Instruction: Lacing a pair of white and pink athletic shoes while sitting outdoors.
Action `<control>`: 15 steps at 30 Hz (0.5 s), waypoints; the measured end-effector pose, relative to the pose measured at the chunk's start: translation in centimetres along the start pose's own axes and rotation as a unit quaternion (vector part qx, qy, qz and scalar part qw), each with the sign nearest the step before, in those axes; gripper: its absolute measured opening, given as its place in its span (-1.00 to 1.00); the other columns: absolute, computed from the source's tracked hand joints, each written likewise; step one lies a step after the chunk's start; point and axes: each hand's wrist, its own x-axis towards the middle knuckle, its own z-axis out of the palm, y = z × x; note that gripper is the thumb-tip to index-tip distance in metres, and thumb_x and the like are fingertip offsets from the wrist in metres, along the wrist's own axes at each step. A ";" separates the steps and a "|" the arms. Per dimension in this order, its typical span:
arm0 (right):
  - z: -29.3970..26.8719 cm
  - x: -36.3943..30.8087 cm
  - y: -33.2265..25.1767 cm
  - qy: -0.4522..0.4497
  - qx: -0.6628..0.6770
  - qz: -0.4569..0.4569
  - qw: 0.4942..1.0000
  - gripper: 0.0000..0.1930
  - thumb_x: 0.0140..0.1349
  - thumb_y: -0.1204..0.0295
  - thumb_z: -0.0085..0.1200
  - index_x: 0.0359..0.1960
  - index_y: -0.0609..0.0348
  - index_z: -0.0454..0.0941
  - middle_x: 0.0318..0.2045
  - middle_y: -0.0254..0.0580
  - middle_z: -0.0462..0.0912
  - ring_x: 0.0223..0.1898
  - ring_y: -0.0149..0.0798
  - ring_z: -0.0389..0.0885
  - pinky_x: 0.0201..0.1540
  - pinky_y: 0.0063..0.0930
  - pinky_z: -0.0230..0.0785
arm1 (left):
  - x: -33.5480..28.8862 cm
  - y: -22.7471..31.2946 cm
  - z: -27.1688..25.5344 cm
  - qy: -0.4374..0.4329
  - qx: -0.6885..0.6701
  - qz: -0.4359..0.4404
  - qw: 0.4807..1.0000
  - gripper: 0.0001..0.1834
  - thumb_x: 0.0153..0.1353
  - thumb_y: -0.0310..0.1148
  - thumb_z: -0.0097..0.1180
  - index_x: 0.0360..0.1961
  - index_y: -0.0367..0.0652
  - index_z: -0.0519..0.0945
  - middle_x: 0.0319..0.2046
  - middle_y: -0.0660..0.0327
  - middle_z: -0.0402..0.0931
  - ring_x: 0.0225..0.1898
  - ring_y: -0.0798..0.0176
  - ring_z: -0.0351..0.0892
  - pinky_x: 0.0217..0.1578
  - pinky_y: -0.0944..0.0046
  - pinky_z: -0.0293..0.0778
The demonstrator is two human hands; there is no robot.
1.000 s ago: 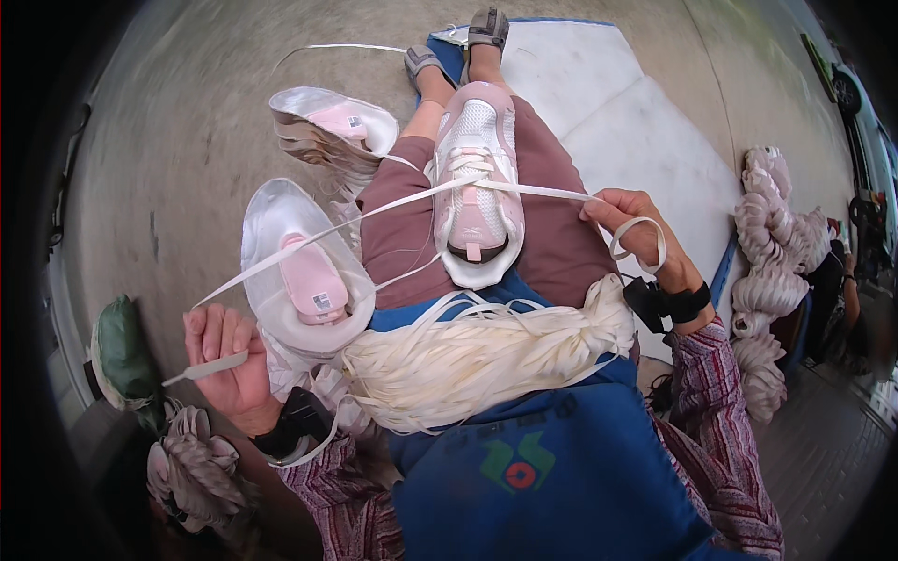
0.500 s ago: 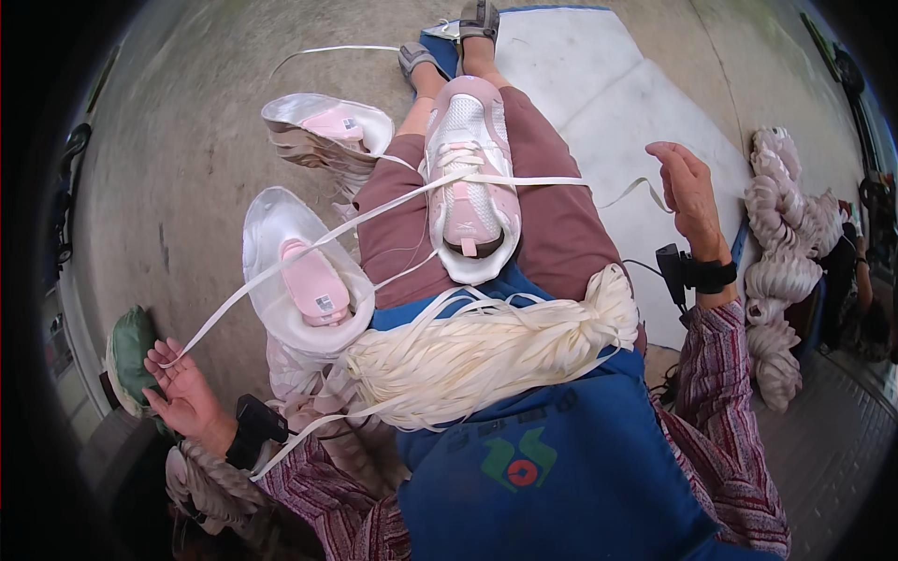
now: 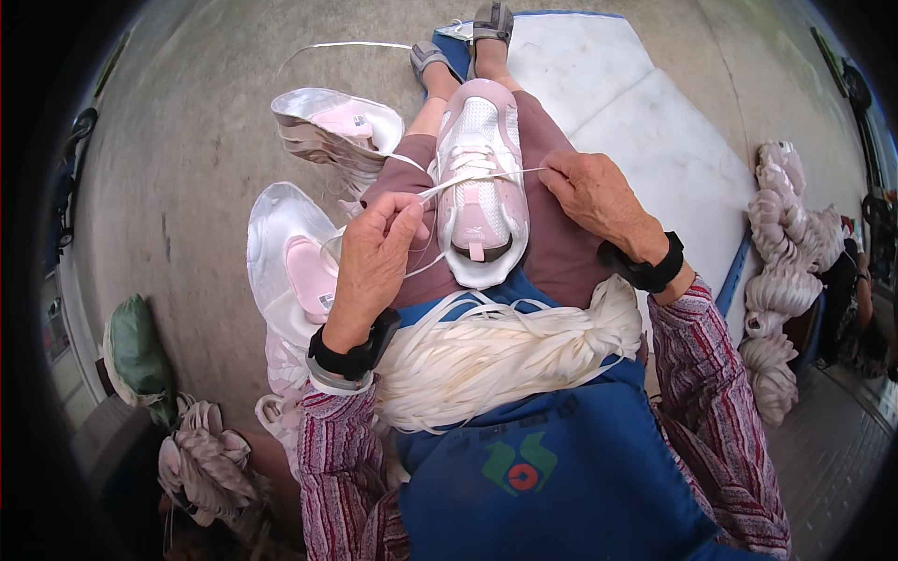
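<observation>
A pink and white shoe (image 3: 482,210) lies along my lap between my thighs, toe pointing away from me and heel opening near. A flat white shoelace (image 3: 432,193) crosses over its tongue. On the left of the shoe, my left hand (image 3: 379,248) pinches this lace between thumb and fingers. To the right, my right hand (image 3: 599,201) is closed on the lace's other side, which looks thin there. The lace runs fairly taut between both hands. Across my lap, nearer me, rests a thick bundle of cream laces (image 3: 505,351).
Two stacks of white shoe uppers (image 3: 271,220) with pink insoles stand left of my legs. More bundled uppers (image 3: 781,280) lie at the right, others (image 3: 208,458) at lower left beside a green bag (image 3: 140,351). A white sheet (image 3: 645,112) covers floor at the right.
Both hands have come inward from wide apart to either side of the shoe. They were open-fingered before and now grip the lace close to the shoe's tongue.
</observation>
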 end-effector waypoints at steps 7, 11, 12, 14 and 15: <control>-2.5 -0.5 -2.5 -0.032 0.333 0.207 0.920 -0.70 0.26 0.28 -0.15 -0.27 0.31 0.49 -0.54 -0.15 0.49 -0.45 -0.34 0.42 -0.35 -0.53 0.28 | 1.8 -2.8 1.2 0.017 0.219 0.105 0.970 -0.80 0.28 -0.34 0.01 -0.30 -0.28 0.55 -0.48 -0.05 0.54 -0.43 -0.04 0.56 -0.37 0.11 0.42; -0.4 -0.8 -3.1 -0.026 0.338 0.089 0.937 -0.75 0.27 0.32 -0.10 -0.29 0.31 0.47 -0.51 -0.15 0.50 -0.44 -0.34 0.43 -0.34 -0.47 0.31 | 3.3 -2.4 1.5 0.023 0.238 0.119 0.964 -0.80 0.26 -0.35 -0.03 -0.35 -0.29 0.52 -0.43 -0.13 0.53 -0.34 -0.23 0.51 -0.32 -0.03 0.40; -0.1 -0.8 -3.5 -0.028 0.339 0.087 0.936 -0.75 0.27 0.32 -0.10 -0.29 0.31 0.47 -0.51 -0.15 0.50 -0.44 -0.34 0.43 -0.34 -0.47 0.31 | 3.6 -2.3 1.5 0.027 0.242 0.128 0.961 -0.79 0.26 -0.34 -0.03 -0.36 -0.30 0.51 -0.44 -0.13 0.54 -0.34 -0.23 0.52 -0.32 -0.04 0.40; -0.1 -0.7 -5.0 -0.012 0.353 0.011 0.935 -0.77 0.25 0.35 -0.04 -0.28 0.32 0.46 -0.50 -0.14 0.50 -0.44 -0.32 0.43 -0.31 -0.44 0.33 | 4.4 -3.3 1.6 0.034 0.227 0.109 0.967 -0.78 0.27 -0.34 -0.05 -0.36 -0.30 0.50 -0.45 -0.12 0.53 -0.36 -0.21 0.53 -0.33 -0.03 0.40; -1.0 -0.7 -6.2 -0.033 0.351 0.015 0.936 -0.79 0.23 0.39 -0.01 -0.27 0.33 0.45 -0.45 -0.08 0.52 -0.42 -0.23 0.47 -0.28 -0.39 0.35 | 4.6 -3.5 1.7 0.037 0.210 0.094 0.973 -0.78 0.27 -0.35 -0.06 -0.37 -0.31 0.50 -0.47 -0.12 0.53 -0.39 -0.19 0.54 -0.33 -0.02 0.40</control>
